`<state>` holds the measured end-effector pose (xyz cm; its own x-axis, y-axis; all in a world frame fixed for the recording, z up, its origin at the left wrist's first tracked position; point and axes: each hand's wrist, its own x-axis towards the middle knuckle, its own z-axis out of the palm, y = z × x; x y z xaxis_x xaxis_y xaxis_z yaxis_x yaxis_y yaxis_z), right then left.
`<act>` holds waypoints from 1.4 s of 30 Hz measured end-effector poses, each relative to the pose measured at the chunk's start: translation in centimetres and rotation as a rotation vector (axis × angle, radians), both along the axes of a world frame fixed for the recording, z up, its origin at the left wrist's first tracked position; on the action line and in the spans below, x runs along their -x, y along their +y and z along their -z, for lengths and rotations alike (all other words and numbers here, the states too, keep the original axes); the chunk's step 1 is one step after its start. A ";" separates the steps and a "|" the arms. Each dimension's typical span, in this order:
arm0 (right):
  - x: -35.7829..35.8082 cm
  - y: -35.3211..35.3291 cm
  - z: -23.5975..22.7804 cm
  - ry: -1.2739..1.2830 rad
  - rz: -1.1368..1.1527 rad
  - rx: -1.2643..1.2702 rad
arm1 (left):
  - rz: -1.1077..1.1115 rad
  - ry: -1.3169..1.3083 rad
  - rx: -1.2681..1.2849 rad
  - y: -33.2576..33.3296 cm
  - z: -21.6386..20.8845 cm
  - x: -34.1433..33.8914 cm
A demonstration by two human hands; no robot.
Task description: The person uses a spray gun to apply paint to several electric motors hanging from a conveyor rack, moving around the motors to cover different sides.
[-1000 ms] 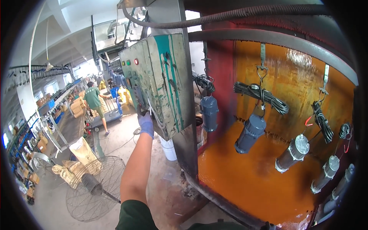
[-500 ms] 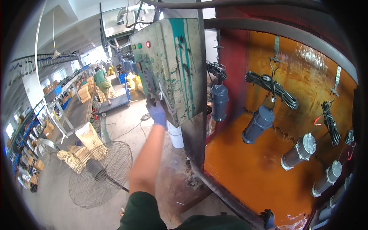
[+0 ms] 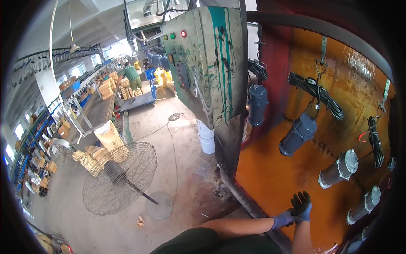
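Right glove (image 3: pixel 301 204): black palm, blue cuff, on the right hand (image 3: pixel 302 208), seen against the orange booth floor. Left hand (image 3: pixel 283 219), also in a blue glove, is up against that cuff.

Materials, big to small. Booth (image 3: pixel 268 171): orange-coated, wet-looking back wall and floor, behind and around the right fingers. Control cabinet (image 3: pixel 203 59): angular pale metal, scuffed, teal paint runs; well up-left of the fingers. Fan (image 3: pixel 114 172): round wire cage, far left of the fingers. Hanging units (image 3: pixel 298 134): cylinders, dark up top, silvery rough ends on those closer in; above and right of the fingers. Bucket (image 3: pixel 206 139): smooth, white, up-left of the fingers. Cable coils (image 3: pixel 316 95): black, bundled, above the fingertips.

Counts: 1 booth, 1 cabinet, 1 fan. Units: 4 readable, at least 1 more cut off low right. Bucket: 1. Coils: 3 plus a partial at the right rim. Round cabinet lights (image 3: pixel 183 33): 3, one red, two green.

Edges: dark sill (image 3: pixel 245 201) runs diagonally left of the right fingers. Concrete floor (image 3: pixel 186 190) spreads left of it. Gap shows between right fingertips and the unit up-right.

Right fingers: up, slightly apart. Left fingers: mostly hidden, can't tell if clamped.
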<state>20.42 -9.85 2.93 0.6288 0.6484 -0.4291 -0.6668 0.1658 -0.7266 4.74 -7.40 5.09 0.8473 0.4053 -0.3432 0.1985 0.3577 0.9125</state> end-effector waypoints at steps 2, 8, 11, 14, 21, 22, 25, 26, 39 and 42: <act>-2.8 0.4 2.8 0.111 0.035 -0.056 | -0.029 -0.061 -0.052 -0.3 -1.3 -0.1; -2.6 -0.2 5.5 0.064 0.060 0.004 | -0.082 -0.058 0.065 -0.2 0.7 0.2; -5.5 -1.1 9.3 0.048 0.100 -0.013 | -0.085 -0.052 0.044 -1.2 -1.1 1.1; -6.1 -1.4 11.5 0.036 0.098 -0.006 | -0.069 -0.071 -0.142 -0.7 -1.3 1.5; -7.7 -2.1 13.3 0.030 0.113 0.006 | 0.282 0.142 -0.798 -0.1 -2.4 1.8; -8.1 -2.4 13.1 0.063 0.106 0.044 | 0.290 0.135 -0.801 -0.2 -2.5 1.6; -6.2 -2.4 10.3 0.139 0.078 0.069 | 0.358 0.056 -0.664 -0.1 -4.1 2.3; -4.0 -1.8 7.8 0.139 0.055 0.070 | 0.394 0.013 -0.630 0.3 -3.5 2.8; -3.5 -3.2 7.7 -0.609 -0.107 0.352 | 0.462 -0.166 -0.874 -2.5 -2.9 2.2; -0.1 -2.4 3.4 -0.648 -0.274 0.534 | 0.423 -0.112 -0.818 -1.8 -3.0 2.9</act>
<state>20.52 -12.26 -0.50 0.7053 0.6270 -0.3308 -0.0634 -0.4090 -0.9103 1.85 -9.23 8.06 0.9909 0.1344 0.0058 0.0612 -0.4882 0.8706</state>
